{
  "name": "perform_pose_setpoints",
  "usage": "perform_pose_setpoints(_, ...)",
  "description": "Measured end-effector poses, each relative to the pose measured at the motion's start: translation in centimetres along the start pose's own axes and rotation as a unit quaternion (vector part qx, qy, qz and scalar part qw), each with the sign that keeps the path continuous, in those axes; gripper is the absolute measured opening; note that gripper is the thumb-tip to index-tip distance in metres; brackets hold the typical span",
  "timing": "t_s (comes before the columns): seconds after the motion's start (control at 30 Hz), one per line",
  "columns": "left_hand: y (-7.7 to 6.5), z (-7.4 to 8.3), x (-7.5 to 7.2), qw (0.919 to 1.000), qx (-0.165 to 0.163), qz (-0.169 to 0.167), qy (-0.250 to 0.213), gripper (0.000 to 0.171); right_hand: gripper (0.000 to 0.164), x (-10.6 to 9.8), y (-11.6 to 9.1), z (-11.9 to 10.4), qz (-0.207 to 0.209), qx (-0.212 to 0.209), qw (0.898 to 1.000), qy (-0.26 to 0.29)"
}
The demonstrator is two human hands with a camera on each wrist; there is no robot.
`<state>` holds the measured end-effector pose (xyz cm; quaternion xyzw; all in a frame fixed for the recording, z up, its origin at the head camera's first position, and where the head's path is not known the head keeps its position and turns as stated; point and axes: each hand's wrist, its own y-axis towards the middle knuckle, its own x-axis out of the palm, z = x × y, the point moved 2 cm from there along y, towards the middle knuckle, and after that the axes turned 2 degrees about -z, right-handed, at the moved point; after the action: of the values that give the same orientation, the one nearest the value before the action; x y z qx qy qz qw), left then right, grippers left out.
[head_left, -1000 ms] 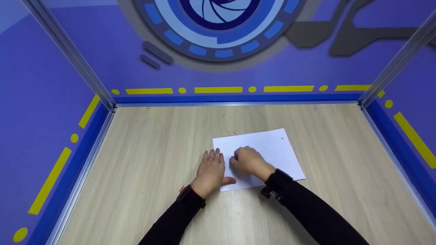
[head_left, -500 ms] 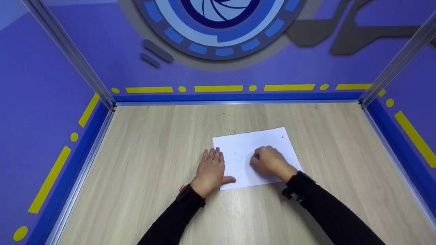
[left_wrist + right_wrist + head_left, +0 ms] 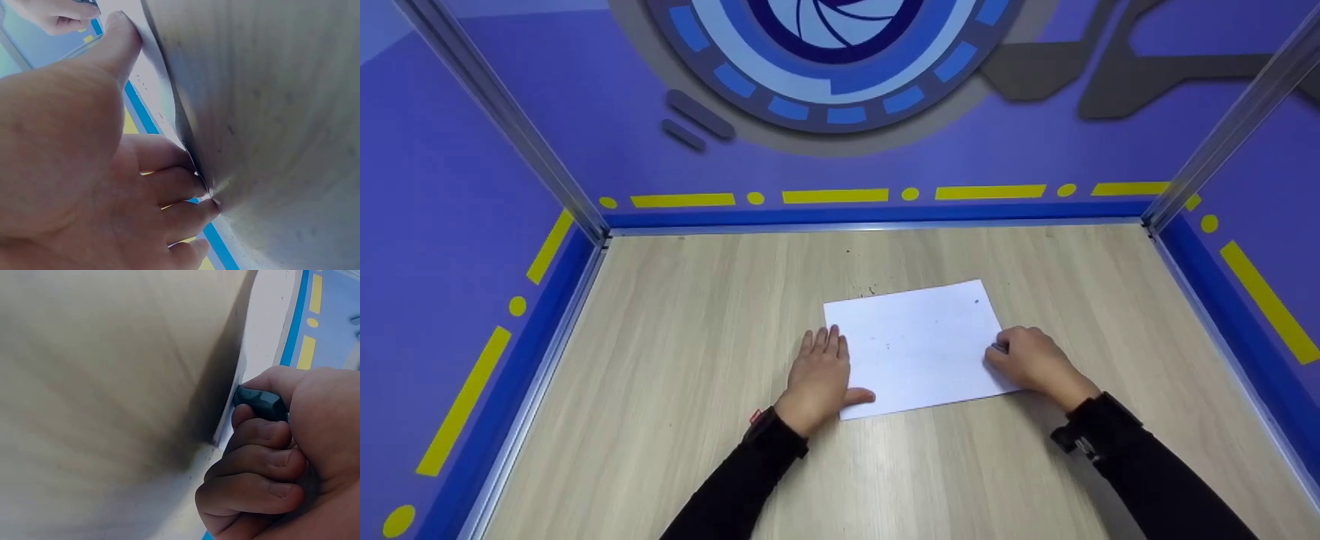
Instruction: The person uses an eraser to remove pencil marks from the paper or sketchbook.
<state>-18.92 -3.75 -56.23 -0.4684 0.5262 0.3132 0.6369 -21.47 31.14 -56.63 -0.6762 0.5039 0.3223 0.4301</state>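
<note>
A white sheet of paper (image 3: 922,356) lies slightly askew on the wooden tabletop. My left hand (image 3: 817,379) rests on its left edge, fingers straight and thumb spread over the lower left corner. At the sheet's right edge, my right hand (image 3: 1039,367) pinches a small dark green eraser (image 3: 261,403) between thumb and curled fingers. In the right wrist view the eraser's tip meets the paper near its edge; the rest of it is hidden in the hand. Small dark crumbs (image 3: 887,346) are scattered on the sheet, with one larger speck (image 3: 976,301) near the top right corner.
More dark crumbs (image 3: 872,289) lie on the table just beyond the paper's far edge. Blue-purple panels (image 3: 840,172) with yellow markings enclose the back and both sides, joined by metal corner posts (image 3: 1222,135).
My right hand has slid rightward across the paper with the eraser, from near my left hand to the right edge. Crumbs it had covered now show. The left hand stays in place.
</note>
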Motion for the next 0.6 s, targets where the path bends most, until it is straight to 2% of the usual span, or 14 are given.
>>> perform_pose_setpoints(0.13, 0.0, 0.0, 0.0, 1.0000, 0.000, 0.000, -0.003, 0.119, 0.036, -0.2, -0.1, 0.2, 0.001, -0.001, 1.000, 0.000)
perform_pose_setpoints(0.33, 0.1, 0.1, 0.2, 1.0000, 0.000, 0.002, 0.000, 0.120, 0.039, -0.2, 0.1, 0.1, -0.001, -0.006, 0.999, 0.037)
perform_pose_setpoints(0.47, 0.2, 0.1, 0.1, 1.0000, 0.001, 0.005, 0.004, 0.119, 0.041, -0.1, 0.2, -1.0, -0.002, -0.013, 0.999, 0.052)
perform_pose_setpoints(0.6, 0.2, 0.1, 0.1, 0.9999, 0.001, 0.005, 0.011, 0.119, 0.042, 0.3, 0.8, -3.2, -0.007, -0.023, 0.998, 0.050)
